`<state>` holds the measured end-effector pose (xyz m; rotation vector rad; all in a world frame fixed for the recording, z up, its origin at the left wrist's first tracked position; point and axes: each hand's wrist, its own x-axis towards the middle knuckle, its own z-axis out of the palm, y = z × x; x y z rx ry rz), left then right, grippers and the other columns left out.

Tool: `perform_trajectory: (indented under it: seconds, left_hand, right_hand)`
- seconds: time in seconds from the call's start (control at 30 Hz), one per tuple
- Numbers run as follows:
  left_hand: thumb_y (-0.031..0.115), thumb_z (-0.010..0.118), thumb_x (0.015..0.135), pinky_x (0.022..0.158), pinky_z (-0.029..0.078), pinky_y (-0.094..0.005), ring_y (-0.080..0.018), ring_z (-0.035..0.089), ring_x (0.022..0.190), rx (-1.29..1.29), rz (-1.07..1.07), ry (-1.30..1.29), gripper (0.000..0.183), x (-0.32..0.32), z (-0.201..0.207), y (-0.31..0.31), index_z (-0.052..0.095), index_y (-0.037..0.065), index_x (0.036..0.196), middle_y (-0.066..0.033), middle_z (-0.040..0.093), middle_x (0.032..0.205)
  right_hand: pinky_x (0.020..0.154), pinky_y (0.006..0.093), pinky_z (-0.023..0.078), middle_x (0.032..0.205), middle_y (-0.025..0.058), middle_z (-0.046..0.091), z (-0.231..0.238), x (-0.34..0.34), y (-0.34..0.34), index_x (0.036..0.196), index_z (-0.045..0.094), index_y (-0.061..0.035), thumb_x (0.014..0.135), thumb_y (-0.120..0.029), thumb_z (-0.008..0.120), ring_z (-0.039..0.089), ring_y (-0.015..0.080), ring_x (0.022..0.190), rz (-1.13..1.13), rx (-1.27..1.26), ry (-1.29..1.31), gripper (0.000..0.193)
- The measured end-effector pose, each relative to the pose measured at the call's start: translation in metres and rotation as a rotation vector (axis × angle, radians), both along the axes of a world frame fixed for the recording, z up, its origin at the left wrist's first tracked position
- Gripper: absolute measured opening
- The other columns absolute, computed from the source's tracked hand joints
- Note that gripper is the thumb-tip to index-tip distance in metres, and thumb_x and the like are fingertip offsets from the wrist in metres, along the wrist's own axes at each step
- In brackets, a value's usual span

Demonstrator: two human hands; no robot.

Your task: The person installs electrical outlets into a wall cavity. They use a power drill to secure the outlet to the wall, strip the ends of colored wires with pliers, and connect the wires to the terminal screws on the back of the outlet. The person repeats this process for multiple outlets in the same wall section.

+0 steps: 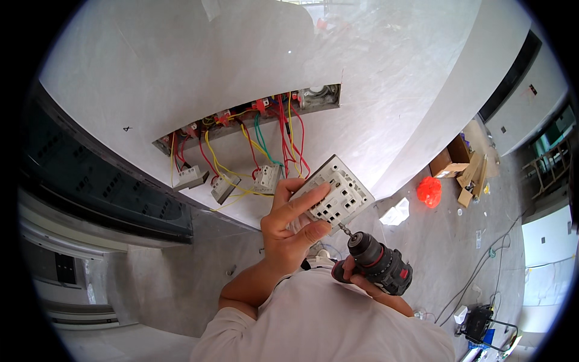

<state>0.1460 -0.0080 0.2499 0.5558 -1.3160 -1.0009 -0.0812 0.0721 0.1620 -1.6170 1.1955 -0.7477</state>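
Left hand (288,224) clamped on wall plate (345,192), right hand (368,286) around drill (381,264) (bit (345,229) at plate's edge); wires (281,123) dangling

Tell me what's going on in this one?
A person's left hand holds a square electrical wall plate, its terminal side facing up. The right hand grips a power drill, with its bit at the plate's near edge; whether they touch is hard to tell. Ahead, three more wired units hang below a long wall opening on red, yellow and green wires. The held plate is out of the wall.
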Motion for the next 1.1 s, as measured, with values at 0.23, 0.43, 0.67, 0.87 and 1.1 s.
perform_trajectory:
  seconds: [0.23, 0.43, 0.67, 0.87, 1.1]
  left_hand:
    - [0.007, 0.081, 0.086, 0.103, 0.045, -0.0314, -0.0185, 0.051, 0.121, 0.000, -0.001, 0.000, 0.055, 0.001, -0.003, -0.002, 0.061, -0.005, 0.136, -0.0132, 0.044, 0.134]
    - [0.007, 0.074, 0.091, 0.108, 0.041, -0.0332, -0.0198, 0.052, 0.123, 0.115, -0.002, 0.208, 0.052, -0.002, -0.002, -0.007, 0.058, -0.007, 0.139, -0.0126, 0.046, 0.133]
    - [0.008, 0.072, 0.093, 0.106, 0.040, -0.0310, -0.0180, 0.052, 0.118, 0.115, 0.027, 0.127, 0.047, -0.004, -0.002, -0.001, 0.061, -0.005, 0.137, -0.0125, 0.047, 0.133]
    - [0.010, 0.072, 0.094, 0.099, 0.045, -0.0290, -0.0173, 0.053, 0.114, 0.001, 0.132, 0.000, 0.044, -0.004, -0.009, 0.002, 0.063, -0.004, 0.135, -0.0129, 0.046, 0.134]
    - [0.010, 0.073, 0.094, 0.095, 0.047, -0.0287, -0.0179, 0.054, 0.113, -0.030, 0.132, -0.023, 0.043, -0.006, -0.005, 0.003, 0.064, -0.004, 0.134, -0.0134, 0.048, 0.133]
  right_hand:
    - [0.086, 0.0313, 0.046, 0.089, 0.0010, 0.064, 0.004, 0.001, -0.002, 0.100, 0.063, -0.0092, 0.083, -0.009, 0.079, 0.058, 0.0132, 0.089, 0.010, -0.009, 0.000, 0.024]
    - [0.061, 0.0355, 0.056, 0.076, 0.0044, 0.068, 0.012, 0.012, -0.013, 0.092, 0.071, -0.0184, 0.083, -0.016, 0.071, 0.068, 0.0257, 0.068, 0.011, -0.165, 0.038, 0.010]
    - [0.065, 0.0379, 0.059, 0.082, 0.0024, 0.071, 0.012, 0.015, -0.011, 0.097, 0.071, -0.0193, 0.080, -0.019, 0.075, 0.070, 0.0242, 0.071, 0.024, -0.231, 0.014, 0.018]
    - [0.061, 0.0404, 0.058, 0.078, 0.0049, 0.068, 0.010, 0.014, -0.010, 0.093, 0.068, -0.0164, 0.077, -0.020, 0.077, 0.068, 0.0260, 0.066, 0.062, -0.266, 0.126, 0.018]
    - [0.076, 0.0356, 0.050, 0.087, 0.0024, 0.065, 0.009, -0.002, -0.010, 0.089, 0.065, -0.0122, 0.082, -0.012, 0.073, 0.062, 0.0198, 0.082, 0.168, 0.116, -0.191, 0.010]
